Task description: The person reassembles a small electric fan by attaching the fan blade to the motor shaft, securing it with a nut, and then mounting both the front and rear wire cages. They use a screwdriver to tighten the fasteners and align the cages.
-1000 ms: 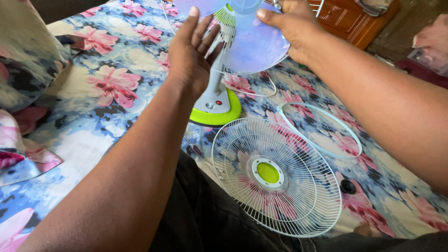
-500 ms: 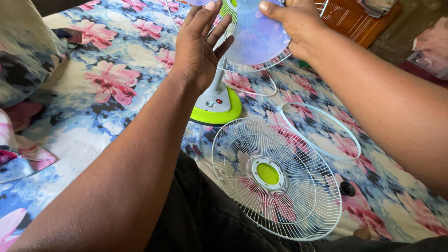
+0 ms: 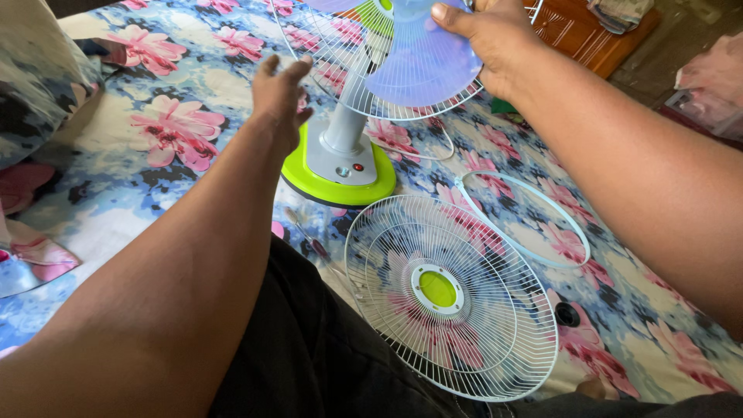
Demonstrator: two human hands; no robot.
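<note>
A small table fan with a white stem and a lime-green base [image 3: 337,172] stands on a flowered bedsheet [image 3: 162,131]. My right hand [image 3: 487,35] grips a translucent pale-purple fan blade [image 3: 422,66] in front of the fan's rear wire guard [image 3: 333,46]. My left hand [image 3: 280,97] hovers with its fingers apart beside the stem, just left of the base, and holds nothing. The detached white front grille [image 3: 453,298] with a green centre lies flat near my lap.
A thin white guard ring [image 3: 522,220] lies on the sheet right of the base. A small black cap [image 3: 566,313] rests beside the grille. A flowered pillow [image 3: 35,70] is at the left; a wooden furniture piece [image 3: 588,35] stands at the top right.
My left hand has dropped from the blade down to beside the fan's stem. The right hand keeps hold of the blade. The view has shifted slightly.
</note>
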